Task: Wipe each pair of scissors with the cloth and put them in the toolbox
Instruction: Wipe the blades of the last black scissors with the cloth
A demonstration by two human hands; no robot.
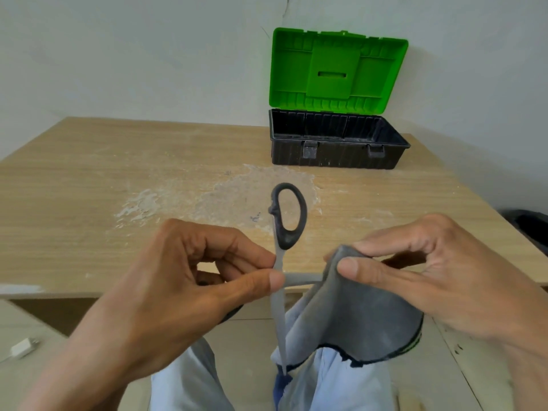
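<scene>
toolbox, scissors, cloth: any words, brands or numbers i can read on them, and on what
No readable text in this view.
toolbox: only moulded ribs, no brand or number.
scissors: no marking visible.
cloth: grey, no label visible.
white plug at lower left: too small to tell.

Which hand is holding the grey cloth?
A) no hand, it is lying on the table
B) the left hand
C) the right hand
C: the right hand pinches the grey cloth over one blade, while the left hand pinches the scissors.
</scene>
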